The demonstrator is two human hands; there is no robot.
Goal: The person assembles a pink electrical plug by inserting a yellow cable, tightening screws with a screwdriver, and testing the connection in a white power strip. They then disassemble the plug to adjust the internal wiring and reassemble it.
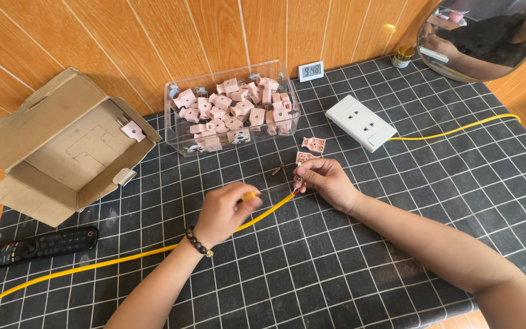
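Observation:
My left hand pinches a yellow cable that runs across the black grid mat from the lower left. My right hand grips the cable's stripped end, where small bare wires show at the fingertips. A pink plug part lies just above my right hand, touching the fingers, and a second pink part sits a little farther back. A small screw or metal piece rests on the mat between the hands and the clear box.
A clear plastic box holds several pink plug parts. An open cardboard box is at left, a black remote below it. A white socket strip with its own yellow cord, a small clock and a mirror stand behind.

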